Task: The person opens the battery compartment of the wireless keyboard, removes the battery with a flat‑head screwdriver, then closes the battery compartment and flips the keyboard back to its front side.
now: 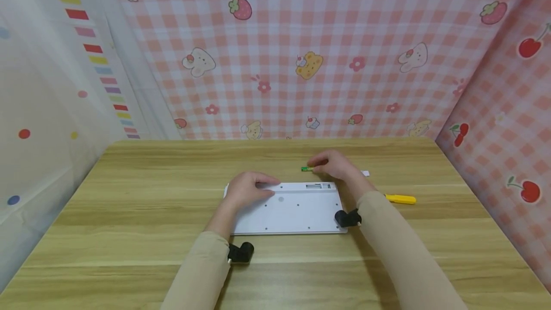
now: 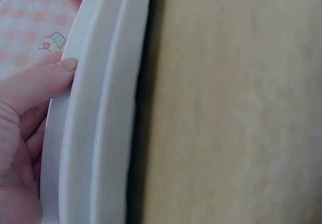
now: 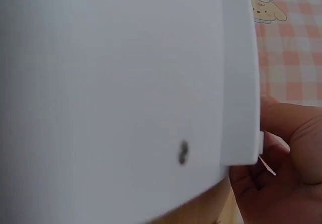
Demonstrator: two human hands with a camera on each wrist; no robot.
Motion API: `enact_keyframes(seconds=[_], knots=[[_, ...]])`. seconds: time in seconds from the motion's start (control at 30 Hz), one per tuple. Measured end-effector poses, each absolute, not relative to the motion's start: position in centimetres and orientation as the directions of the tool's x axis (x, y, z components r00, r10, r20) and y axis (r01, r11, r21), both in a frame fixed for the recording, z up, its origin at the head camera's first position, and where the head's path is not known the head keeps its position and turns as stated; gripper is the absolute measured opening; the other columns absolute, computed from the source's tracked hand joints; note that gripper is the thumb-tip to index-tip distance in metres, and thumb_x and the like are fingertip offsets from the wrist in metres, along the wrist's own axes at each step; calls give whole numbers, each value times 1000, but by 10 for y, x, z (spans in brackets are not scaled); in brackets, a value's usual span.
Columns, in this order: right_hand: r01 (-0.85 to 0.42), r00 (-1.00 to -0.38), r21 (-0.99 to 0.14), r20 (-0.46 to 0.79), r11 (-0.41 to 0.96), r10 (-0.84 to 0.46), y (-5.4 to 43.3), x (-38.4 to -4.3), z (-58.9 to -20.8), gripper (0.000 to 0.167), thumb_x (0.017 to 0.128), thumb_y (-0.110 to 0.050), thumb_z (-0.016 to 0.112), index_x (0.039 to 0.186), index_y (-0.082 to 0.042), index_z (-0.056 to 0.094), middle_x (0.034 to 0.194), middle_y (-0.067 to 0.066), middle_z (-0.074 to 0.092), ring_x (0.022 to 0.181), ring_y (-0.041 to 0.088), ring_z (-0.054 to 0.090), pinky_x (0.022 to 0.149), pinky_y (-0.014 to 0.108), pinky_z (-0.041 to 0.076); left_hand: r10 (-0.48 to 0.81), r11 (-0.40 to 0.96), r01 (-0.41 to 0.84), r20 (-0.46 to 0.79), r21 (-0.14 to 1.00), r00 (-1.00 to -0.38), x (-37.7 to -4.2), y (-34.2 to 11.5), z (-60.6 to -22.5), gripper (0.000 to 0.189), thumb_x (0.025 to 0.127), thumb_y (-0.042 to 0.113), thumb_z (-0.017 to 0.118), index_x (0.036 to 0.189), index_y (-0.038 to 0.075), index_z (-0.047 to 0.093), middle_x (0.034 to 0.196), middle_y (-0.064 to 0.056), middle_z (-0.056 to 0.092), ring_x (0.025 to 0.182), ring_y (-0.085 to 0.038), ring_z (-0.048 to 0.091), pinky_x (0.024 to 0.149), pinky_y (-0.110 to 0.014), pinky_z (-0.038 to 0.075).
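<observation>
- The flat, rectangular white plastic panel with small dark holes (image 1: 297, 219), seemingly a keyboard lying face down, rests on the wood-grained counter (image 1: 129, 233) between the forearms.
- Done, as far as shows: the narrow slot (image 1: 313, 186) near the panel's far right corner looks uncovered. Whether anything sits inside is too small to tell.
- Not done, judging from how things lie: a slim green stick (image 1: 307, 169), probably a battery, is outside the panel, on the counter just beyond its far edge. The small white piece (image 1: 365, 173) beside the right wrist, perhaps a cover, is also off the panel.
- The left hand (image 1: 245, 190) lies over the panel's far left part, thumb and fingers well spread, thumb touching the plastic; no firm grip shows.
- The right hand (image 1: 337, 165) bends down at the green stick, fingers curved and close to it; I cannot tell whether they pinch it, since the panel blocks the right wrist view.
- A yellow-handled tool (image 1: 401, 199) lies right of the panel, partly hidden by the right forearm.
- Around the counter hang cloths: pink-and-white checked fabric with cartoon prints (image 1: 275, 32) behind, a pale dotted sheet (image 1: 47, 90) at left, and checked fabric with cherries (image 1: 508, 123) at right.
</observation>
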State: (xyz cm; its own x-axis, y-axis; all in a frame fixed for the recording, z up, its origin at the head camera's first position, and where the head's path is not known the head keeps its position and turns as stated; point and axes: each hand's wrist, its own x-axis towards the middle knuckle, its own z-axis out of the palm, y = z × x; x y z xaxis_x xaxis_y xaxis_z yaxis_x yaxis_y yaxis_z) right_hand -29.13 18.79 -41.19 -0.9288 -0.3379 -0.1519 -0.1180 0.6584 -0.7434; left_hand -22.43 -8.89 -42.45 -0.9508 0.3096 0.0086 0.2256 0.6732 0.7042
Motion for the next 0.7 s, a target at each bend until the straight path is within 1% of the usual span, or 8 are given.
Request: enact_keyframes(seconds=[0.13, 0.27, 0.4, 0.57, 0.7], knots=[[-172, -914, -736, -129, 655, -385, 195, -288, -405, 30, 98, -12, 63, 126, -2, 67, 124, 15, 64, 109, 29, 58, 96, 43, 47, 310, 671, 226, 10, 706, -951, -225, -89, -425, 26, 84, 22, 81, 108, 31, 77, 114, 10, 71, 112, -16, 63, 101, -39, 45], [-215, -908, -719, -102, 661, -406, 205, -283, -392, 37, 98, -17, 63, 131, 0, 62, 128, 17, 63, 114, 32, 57, 100, 46, 45, 309, 668, 224, 10, 709, -951, -225, -89, -426, 26, 84, 22, 81, 108, 31, 77, 114, 9, 71, 112, -16, 63, 101, -40, 45], [-266, -905, -709, -49, 653, -422, 221, -279, -386, 40, 98, -15, 64, 133, 3, 59, 129, 19, 62, 117, 34, 57, 101, 48, 45, 306, 666, 217, 4, 713, -952, -225, -89, -426, 26, 84, 22, 81, 108, 31, 77, 114, 9, 71, 111, -16, 63, 101, -40, 45], [-312, -907, -703, 21, 639, -421, 244, -274, -390, 40, 97, -12, 65, 132, 6, 58, 121, 21, 65, 110, 34, 60, 95, 48, 48, 305, 667, 215, 2, 713, -952, -225, -89, -426, 26, 84, 22, 80, 108, 31, 77, 114, 9, 71, 111, -16, 63, 101, -40, 45], [-316, -913, -710, 48, 629, -405, 262, -269, -396, 42, 96, -10, 66, 133, 7, 57, 120, 24, 64, 110, 36, 59, 95, 49, 47, 303, 666, 210, -3, 716, -953, -224, -89, -425, 26, 84, 21, 80, 108, 31, 77, 114, 9, 71, 112, -16, 63, 101, -40, 45]])
